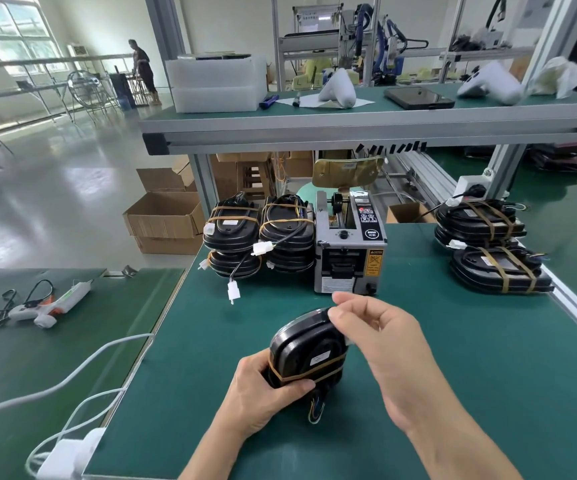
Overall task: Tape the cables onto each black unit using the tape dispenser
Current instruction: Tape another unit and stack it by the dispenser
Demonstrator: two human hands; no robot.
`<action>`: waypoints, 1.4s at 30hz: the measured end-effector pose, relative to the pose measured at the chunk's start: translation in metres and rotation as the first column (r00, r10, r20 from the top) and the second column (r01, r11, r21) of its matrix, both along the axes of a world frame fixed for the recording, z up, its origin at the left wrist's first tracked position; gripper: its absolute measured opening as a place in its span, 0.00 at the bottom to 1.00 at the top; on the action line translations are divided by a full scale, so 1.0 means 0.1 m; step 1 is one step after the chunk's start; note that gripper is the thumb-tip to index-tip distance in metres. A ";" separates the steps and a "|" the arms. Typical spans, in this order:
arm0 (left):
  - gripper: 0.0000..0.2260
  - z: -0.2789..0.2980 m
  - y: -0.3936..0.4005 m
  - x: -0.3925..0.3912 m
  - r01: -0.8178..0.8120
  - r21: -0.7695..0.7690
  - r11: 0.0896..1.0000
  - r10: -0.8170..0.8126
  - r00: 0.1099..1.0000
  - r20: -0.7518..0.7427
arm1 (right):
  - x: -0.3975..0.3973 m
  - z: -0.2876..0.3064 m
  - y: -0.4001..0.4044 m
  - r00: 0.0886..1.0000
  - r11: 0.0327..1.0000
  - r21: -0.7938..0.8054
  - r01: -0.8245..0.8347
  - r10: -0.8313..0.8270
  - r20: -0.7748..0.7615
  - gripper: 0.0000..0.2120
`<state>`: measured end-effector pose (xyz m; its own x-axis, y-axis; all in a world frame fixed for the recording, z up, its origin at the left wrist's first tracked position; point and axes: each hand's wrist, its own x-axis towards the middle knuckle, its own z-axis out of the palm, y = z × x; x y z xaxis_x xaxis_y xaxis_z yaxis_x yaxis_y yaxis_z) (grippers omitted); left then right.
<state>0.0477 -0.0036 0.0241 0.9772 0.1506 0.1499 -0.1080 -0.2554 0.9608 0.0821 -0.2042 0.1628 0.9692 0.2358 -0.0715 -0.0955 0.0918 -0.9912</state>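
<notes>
A black unit (300, 348) stands tilted on the green mat, one brown tape band around its lower part and coloured wires hanging below. My left hand (262, 400) grips its lower left side, thumb across the tape. Over the unit's top right edge, my right hand (377, 327) pinches a clear strip of tape that is hard to make out. The grey tape dispenser (349, 251) stands just behind. Stacked black units (259, 233) with white connectors sit to its left. More taped units (487, 244) lie at the right.
A glue gun (48, 303) with its cord lies on the left table. White cables (82, 368) and a white adapter (72, 455) sit at the bench's left edge. An overhead shelf (349, 129) spans the bench. Cardboard boxes (165, 216) stand on the floor behind.
</notes>
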 end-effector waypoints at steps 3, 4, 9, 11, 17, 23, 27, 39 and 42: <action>0.13 0.01 -0.01 -0.01 -0.003 0.001 1.000 0.003 1.000 -0.005 | 0.03 -0.07 0.03 0.999 0.999 -0.004 0.034 -0.034 -0.001 0.05; 0.13 0.02 -0.01 0.00 -0.003 0.004 1.000 0.003 1.000 -0.005 | 0.03 -0.08 0.04 0.999 0.999 -0.004 0.039 -0.039 0.005 0.05; 0.13 0.03 -0.01 -0.01 -0.001 0.003 1.000 0.002 1.000 -0.008 | 0.04 -0.14 0.09 0.997 0.997 -0.018 0.070 -0.069 0.041 0.05; 0.14 0.02 -0.01 -0.01 -0.005 0.000 1.000 0.005 1.000 -0.017 | 0.05 -0.16 0.11 0.995 0.996 -0.032 0.087 -0.085 0.056 0.05; 0.15 0.02 -0.01 -0.01 -0.008 -0.009 1.000 0.008 1.000 -0.023 | 0.06 -0.21 0.13 0.988 0.988 -0.087 0.125 -0.116 0.107 0.06; 0.14 0.03 -0.01 -0.01 -0.006 -0.007 1.000 0.005 1.000 -0.021 | 0.07 -0.25 0.13 0.979 0.974 -0.167 0.152 -0.125 0.161 0.03; 0.14 0.04 -0.01 -0.02 -0.004 -0.002 1.000 0.004 1.000 -0.013 | 0.08 -0.25 0.13 0.975 0.968 -0.190 0.162 -0.127 0.184 0.03; 0.14 0.04 -0.01 -0.01 -0.004 -0.008 1.000 0.003 1.000 -0.009 | 0.09 -0.20 0.11 0.991 0.991 -0.092 0.098 -0.089 0.102 0.06; 0.14 0.04 -0.02 -0.01 -0.005 -0.005 1.000 0.005 1.000 -0.002 | 0.08 -0.21 0.12 0.983 0.978 -0.169 0.126 -0.100 0.155 0.06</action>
<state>0.0463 -0.0054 0.0279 0.9768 0.1560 0.1467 -0.1045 -0.2510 0.9623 0.0897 -0.1917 0.1416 0.9918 0.1207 0.0409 0.0513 -0.0843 -0.9951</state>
